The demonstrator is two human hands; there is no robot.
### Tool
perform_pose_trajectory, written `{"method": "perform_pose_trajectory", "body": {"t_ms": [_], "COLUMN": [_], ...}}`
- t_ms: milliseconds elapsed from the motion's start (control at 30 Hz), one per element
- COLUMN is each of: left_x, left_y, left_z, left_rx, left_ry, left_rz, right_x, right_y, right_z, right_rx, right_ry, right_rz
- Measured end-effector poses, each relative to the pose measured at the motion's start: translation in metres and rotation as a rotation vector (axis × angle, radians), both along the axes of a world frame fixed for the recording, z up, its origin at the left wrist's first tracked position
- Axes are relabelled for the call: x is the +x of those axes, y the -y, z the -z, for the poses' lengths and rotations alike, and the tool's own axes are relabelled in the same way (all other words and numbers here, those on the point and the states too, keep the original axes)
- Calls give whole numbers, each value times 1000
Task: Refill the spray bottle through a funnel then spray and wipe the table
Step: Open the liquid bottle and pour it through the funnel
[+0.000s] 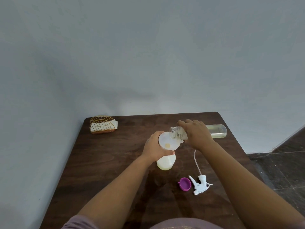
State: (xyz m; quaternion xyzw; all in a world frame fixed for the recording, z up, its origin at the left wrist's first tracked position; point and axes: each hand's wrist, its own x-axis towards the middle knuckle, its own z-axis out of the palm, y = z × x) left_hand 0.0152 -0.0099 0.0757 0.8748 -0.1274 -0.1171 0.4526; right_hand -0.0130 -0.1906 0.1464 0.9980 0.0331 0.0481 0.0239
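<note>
A translucent white spray bottle (165,163) with pale yellow liquid in it stands mid-table. A white funnel (168,140) sits in its neck, a little yellow liquid at the funnel's centre. My left hand (154,148) grips the bottle's neck under the funnel. My right hand (197,133) holds a clear refill bottle (217,131) tipped on its side, its open mouth (173,132) over the funnel's rim. The white trigger spray head (200,185) with its thin tube lies on the table near me, at the right.
A purple cap (185,183) lies just left of the spray head. A gold wire holder with white napkins (103,125) stands at the dark wooden table's (107,162) far left corner. A grey wall runs behind and to the left; tiled floor shows at the right.
</note>
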Motion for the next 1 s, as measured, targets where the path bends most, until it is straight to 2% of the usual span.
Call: {"method": "perform_pose_trajectory", "body": {"t_ms": [1000], "left_x": [-2], "left_y": [0], "left_z": [0], "left_rx": [17], "left_ry": [2], "left_rz": [5], "right_x": [-1], "right_y": [-5], "right_z": [-5], "right_rx": [-18], "right_ry": [13], "right_rz": [-11]}}
